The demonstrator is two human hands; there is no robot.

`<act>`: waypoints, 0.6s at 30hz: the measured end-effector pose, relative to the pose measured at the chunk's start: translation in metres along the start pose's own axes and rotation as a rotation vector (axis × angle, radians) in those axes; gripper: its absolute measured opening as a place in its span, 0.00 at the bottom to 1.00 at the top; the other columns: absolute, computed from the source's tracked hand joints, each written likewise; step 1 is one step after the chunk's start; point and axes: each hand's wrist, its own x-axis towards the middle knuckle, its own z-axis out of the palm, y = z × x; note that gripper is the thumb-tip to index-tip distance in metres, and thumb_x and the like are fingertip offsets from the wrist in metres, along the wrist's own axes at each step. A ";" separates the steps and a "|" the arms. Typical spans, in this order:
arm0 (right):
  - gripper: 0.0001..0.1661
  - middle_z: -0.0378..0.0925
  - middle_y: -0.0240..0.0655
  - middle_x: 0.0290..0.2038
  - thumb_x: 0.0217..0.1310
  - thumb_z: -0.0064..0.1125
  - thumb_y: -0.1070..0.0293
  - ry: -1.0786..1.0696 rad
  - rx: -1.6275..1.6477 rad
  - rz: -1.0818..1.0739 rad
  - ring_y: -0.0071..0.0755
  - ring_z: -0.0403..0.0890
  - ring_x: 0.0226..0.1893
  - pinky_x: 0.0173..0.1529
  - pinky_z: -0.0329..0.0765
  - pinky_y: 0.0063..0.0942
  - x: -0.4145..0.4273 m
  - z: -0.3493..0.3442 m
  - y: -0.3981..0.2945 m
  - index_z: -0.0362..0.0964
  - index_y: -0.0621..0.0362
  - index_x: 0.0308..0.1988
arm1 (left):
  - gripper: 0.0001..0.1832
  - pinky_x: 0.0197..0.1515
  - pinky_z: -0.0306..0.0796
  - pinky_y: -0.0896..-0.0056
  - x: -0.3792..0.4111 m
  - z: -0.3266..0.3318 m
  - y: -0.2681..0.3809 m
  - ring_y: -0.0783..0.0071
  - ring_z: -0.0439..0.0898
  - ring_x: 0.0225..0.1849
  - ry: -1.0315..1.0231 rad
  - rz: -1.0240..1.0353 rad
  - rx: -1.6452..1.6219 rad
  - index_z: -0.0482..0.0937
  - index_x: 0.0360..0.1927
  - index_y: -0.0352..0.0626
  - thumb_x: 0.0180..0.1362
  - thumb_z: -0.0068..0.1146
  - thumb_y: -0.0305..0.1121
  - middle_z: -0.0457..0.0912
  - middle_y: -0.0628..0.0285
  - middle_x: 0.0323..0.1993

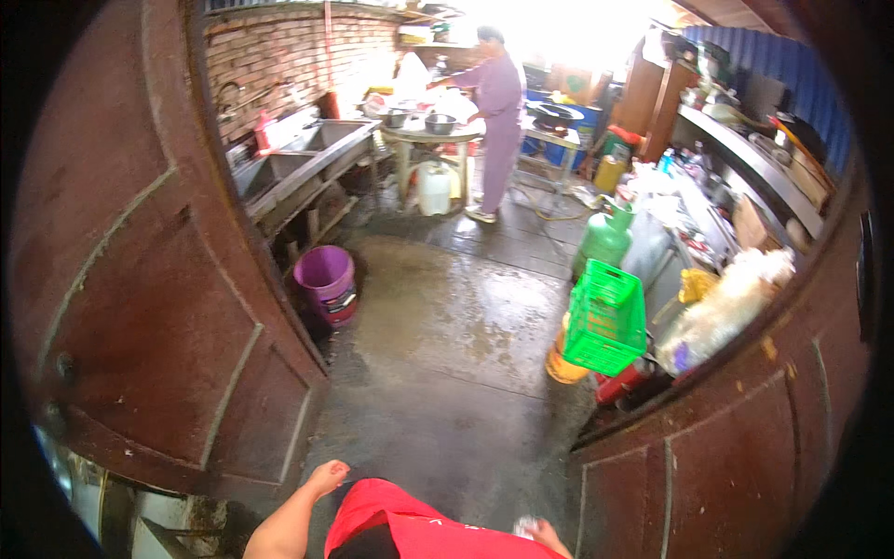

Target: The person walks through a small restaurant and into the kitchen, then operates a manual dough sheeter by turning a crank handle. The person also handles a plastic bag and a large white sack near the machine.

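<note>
My left hand (330,476) hangs beside the red apron (433,524) at the bottom of the view. Its fingers are curled in, and nothing shows in them. On the other side of the apron, my right hand (546,535) grips a small clear or whitish object (525,525), perhaps a glass or plastic; it is partly hidden, so its kind is unclear. Between two brown wooden door leaves (140,279) (726,454), the wet concrete floor (447,377) stretches ahead of me.
A purple bucket (325,283) stands by the left door, below metal sinks (279,166). On the right, a green plastic crate (606,318) rests on a yellow bucket (564,363), near a green gas cylinder (605,236). Farther back, a person (499,119) works at a round table (419,133).
</note>
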 end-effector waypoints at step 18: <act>0.25 0.69 0.34 0.42 0.53 0.47 0.49 -1.264 0.782 0.048 0.37 0.70 0.40 0.41 0.70 0.37 0.296 0.235 -0.611 0.60 0.51 0.48 | 0.07 0.18 0.69 0.70 -0.074 -0.016 -0.137 0.75 0.73 0.19 0.592 -0.514 -0.673 0.69 0.37 0.48 0.54 0.44 0.31 0.74 0.64 0.28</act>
